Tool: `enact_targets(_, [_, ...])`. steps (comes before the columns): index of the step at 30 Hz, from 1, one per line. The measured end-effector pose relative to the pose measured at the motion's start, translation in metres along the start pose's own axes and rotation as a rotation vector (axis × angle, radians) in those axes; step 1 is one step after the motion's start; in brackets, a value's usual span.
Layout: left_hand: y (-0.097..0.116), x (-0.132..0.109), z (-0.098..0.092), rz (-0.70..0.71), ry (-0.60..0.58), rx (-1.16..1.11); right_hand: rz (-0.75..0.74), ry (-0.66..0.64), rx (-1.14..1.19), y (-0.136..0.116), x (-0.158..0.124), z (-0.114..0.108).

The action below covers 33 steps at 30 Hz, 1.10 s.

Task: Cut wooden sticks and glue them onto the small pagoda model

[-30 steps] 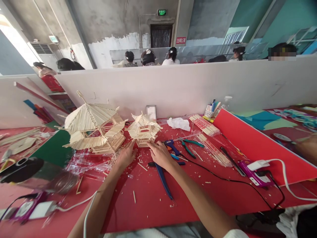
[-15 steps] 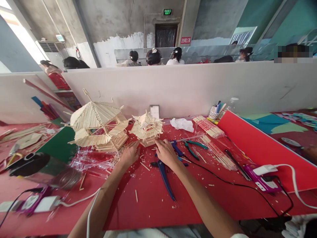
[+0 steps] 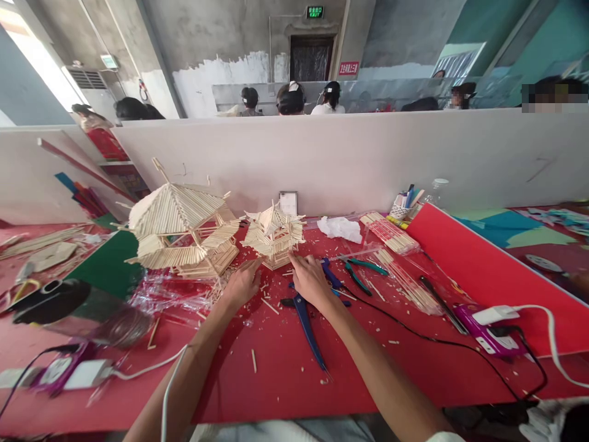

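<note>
Above the far doorway a green sign (image 3: 315, 11) reads "EXIT". The red plate (image 3: 348, 67) beside it carries characters too small for us to read. A blurred card (image 3: 288, 202) stands behind the small stick pavilion (image 3: 275, 235), and we cannot make out what is on it.

The small pavilion sits on the red table (image 3: 285, 374), just right of the large stick pavilion (image 3: 181, 230) and close to the white partition. Our left hand (image 3: 242, 283) lies with its fingers stretched out to the pavilion's lower left edge. Our right hand (image 3: 309, 279) does the same at the lower right edge. Both hands are loose and clasp nothing we can see, though the fingertips blend into the sticks. The right hand hides part of a blue glue gun (image 3: 330, 274), and the blue-handled tool (image 3: 308, 328) lies just below the wrist. Green pliers (image 3: 361, 273) lie near to the right.

Compared with half a second before, both hands keep the same places at the base. Only the view has tipped down slightly.
</note>
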State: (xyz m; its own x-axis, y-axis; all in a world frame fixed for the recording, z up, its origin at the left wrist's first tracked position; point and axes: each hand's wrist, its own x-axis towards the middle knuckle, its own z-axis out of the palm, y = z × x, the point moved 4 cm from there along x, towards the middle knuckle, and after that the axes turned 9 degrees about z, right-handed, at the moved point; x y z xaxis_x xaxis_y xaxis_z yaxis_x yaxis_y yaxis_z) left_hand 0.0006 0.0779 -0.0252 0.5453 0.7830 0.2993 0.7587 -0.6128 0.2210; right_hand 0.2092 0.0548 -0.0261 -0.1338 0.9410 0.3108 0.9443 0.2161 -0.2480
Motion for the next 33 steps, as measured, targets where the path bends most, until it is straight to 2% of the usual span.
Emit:
enact_targets(3, [-0.005, 0.000, -0.001, 0.003, -0.028, 0.000, -0.002, 0.040, 0.088, 0.003, 0.002, -0.005])
enact_targets(7, [-0.023, -0.001, -0.003, 0.023, -0.028, -0.017, 0.011, 0.081, 0.225, 0.017, 0.005, -0.012])
enact_targets(9, [-0.032, -0.001, -0.003, 0.082, -0.004, -0.021, 0.025, 0.078, 0.291, 0.026, 0.005, -0.015])
enact_targets(12, [-0.039, -0.002, -0.001, 0.150, -0.032, -0.036, 0.035, 0.055, 0.331, 0.034, 0.005, -0.017])
enact_targets(17, [-0.028, -0.004, 0.001, 0.319, -0.144, -0.072, -0.038, -0.044, 0.341, 0.026, 0.000, -0.017])
enact_targets(24, [-0.009, -0.005, -0.002, 0.477, -0.220, -0.086, -0.168, -0.187, 0.273, 0.002, -0.010, -0.010])
enact_targets(33, [-0.002, -0.004, -0.006, 0.493, -0.247, -0.061, -0.220, -0.284, 0.211, 0.000, -0.013, -0.015])
